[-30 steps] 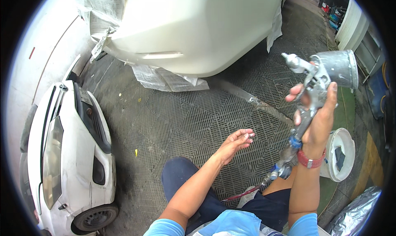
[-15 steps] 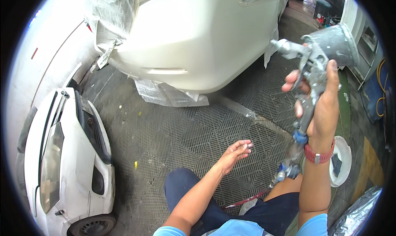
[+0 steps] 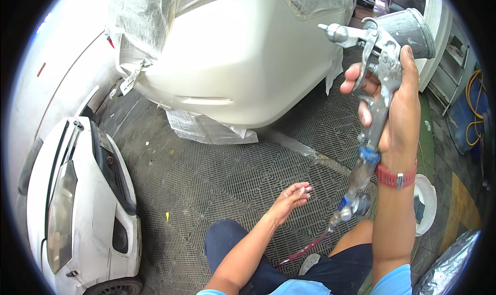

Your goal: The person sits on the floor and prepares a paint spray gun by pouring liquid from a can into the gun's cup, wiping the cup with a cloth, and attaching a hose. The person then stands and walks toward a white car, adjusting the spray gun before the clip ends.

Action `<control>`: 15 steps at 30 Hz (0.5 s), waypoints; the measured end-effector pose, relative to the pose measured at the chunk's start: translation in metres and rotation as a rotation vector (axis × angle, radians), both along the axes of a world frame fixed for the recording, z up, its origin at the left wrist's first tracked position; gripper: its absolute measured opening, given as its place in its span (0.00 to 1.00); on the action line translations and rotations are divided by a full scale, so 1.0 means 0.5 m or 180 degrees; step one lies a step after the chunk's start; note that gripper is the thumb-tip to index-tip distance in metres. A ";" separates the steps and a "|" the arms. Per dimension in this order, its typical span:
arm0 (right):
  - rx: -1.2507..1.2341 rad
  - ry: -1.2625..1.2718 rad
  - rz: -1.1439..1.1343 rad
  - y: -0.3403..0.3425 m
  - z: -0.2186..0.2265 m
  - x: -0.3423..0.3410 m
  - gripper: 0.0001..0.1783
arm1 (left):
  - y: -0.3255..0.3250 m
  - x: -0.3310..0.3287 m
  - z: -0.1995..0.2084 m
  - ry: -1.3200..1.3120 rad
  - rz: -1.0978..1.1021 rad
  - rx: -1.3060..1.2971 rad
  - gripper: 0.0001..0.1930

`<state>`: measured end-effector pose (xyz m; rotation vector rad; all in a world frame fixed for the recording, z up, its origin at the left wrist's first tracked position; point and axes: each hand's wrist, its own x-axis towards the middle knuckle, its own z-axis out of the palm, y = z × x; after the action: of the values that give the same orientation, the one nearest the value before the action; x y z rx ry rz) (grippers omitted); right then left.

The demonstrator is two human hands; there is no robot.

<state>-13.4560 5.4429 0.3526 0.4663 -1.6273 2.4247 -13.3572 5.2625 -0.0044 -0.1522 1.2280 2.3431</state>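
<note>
My right hand (image 3: 395, 109) is wrapped around the handle of a metal spray gun (image 3: 388, 70), raised at the right. Its grey paint cup (image 3: 408, 34) sits on top, and the nozzle points left towards a pale bumper (image 3: 227, 73). Two fingertips are in front of the trigger. Below the handle hang a blue-ringed fitting, a round gauge (image 3: 361, 204) and a red hose (image 3: 305, 251). Low in the middle, my left hand (image 3: 289, 199) is loosely closed, thumb against the fingers. A small greyish spot shows at its fingertips; whether it is a held thing is unclear.
Masking sheets (image 3: 144, 21) cover the car around the bumper, with paper (image 3: 206, 127) hanging below. A loose white car part with a window (image 3: 88, 202) stands at the left. Right of my knee is a white bucket (image 3: 426, 204); foil (image 3: 449, 266) lies nearer. Ribbed matting covers the floor.
My right hand has moved slightly left and upward with the spray gun. My left hand has barely moved. The bumper sits a little lower in view.
</note>
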 end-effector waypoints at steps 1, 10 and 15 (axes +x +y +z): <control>0.0030 0.0000 -0.0171 0.006 0.001 -0.014 0.40 | -0.002 0.001 0.001 0.0010 0.0011 0.0002 0.24; 0.0141 -0.0003 -0.0605 0.019 -0.026 -0.009 0.40 | -0.014 0.002 0.004 -0.0023 0.0027 -0.0112 0.24; -0.0172 0.0014 0.0463 0.013 -0.070 0.052 0.42 | -0.016 -0.001 -0.009 -0.0101 0.0031 -0.0237 0.24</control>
<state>-13.4303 5.4493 0.3176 0.6002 -1.5726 2.5622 -13.3575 5.2546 -0.0090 -0.2200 1.3024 2.2956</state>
